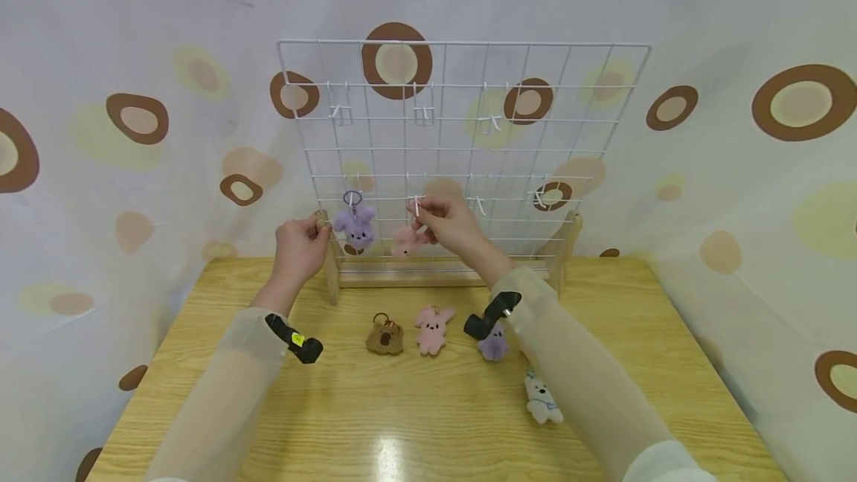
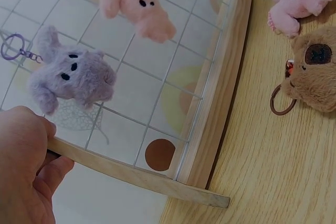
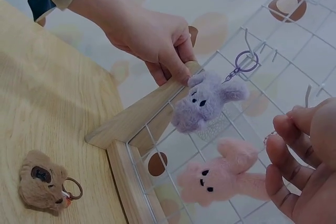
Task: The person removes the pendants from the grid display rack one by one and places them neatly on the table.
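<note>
My left hand (image 1: pixel 299 248) grips the top of the wooden side post (image 1: pixel 331 270) at the left end of a white wire grid rack (image 1: pixel 462 43). My right hand (image 1: pixel 457 227) pinches the ring end of a pink plush bunny keychain (image 1: pixel 405 242) beside a white hook (image 1: pixel 416 207). The bunny dangles in front of the grid, its ring mostly hidden by the fingers. To its left a purple plush keychain (image 3: pixel 202 103) hangs by its purple ring (image 3: pixel 247 61) from another hook. In the left wrist view, thumb and fingers close round the post's edge.
On the wooden table (image 1: pixel 375 422) lie a brown bear keychain (image 1: pixel 384 337), another pink bunny (image 1: pixel 432 331), a purple plush (image 1: pixel 494 344) and a white plush (image 1: pixel 541 400) beside the right forearm. Bare hooks (image 1: pixel 492 123) stick out from the grid. Patterned cloth (image 1: pixel 736 184) surrounds the table.
</note>
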Demonstrator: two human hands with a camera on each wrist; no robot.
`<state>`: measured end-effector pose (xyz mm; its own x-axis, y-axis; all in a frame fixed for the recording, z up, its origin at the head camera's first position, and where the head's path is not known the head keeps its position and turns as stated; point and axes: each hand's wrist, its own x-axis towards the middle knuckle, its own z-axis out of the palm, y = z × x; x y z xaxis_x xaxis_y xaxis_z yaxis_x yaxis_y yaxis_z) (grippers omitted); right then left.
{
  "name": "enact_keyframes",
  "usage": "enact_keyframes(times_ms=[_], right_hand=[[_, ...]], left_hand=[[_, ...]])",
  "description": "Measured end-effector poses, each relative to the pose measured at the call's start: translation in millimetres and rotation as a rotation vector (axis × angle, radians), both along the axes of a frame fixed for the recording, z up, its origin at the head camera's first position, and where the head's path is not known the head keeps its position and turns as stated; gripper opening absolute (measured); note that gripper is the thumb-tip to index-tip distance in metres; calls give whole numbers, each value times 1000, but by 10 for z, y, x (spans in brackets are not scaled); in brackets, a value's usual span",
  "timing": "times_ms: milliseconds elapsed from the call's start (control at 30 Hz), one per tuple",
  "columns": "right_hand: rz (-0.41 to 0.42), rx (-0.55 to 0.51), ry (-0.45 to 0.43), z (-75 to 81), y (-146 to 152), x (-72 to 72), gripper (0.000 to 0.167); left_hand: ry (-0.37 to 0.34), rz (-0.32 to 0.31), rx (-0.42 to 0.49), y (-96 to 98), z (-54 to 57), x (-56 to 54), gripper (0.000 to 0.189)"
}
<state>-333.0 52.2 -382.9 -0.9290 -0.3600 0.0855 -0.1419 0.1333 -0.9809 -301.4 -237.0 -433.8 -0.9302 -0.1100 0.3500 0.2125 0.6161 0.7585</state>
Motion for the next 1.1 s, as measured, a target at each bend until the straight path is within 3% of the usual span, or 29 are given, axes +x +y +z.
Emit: enact_keyframes(times_ms=[600,1100], right_hand=[[54,78,84,177,153,281,18],[92,98,115,279,279,422,20]], left_hand=[[-34,9,38,10,28,31,25],[1,15,18,40,16,26,22]])
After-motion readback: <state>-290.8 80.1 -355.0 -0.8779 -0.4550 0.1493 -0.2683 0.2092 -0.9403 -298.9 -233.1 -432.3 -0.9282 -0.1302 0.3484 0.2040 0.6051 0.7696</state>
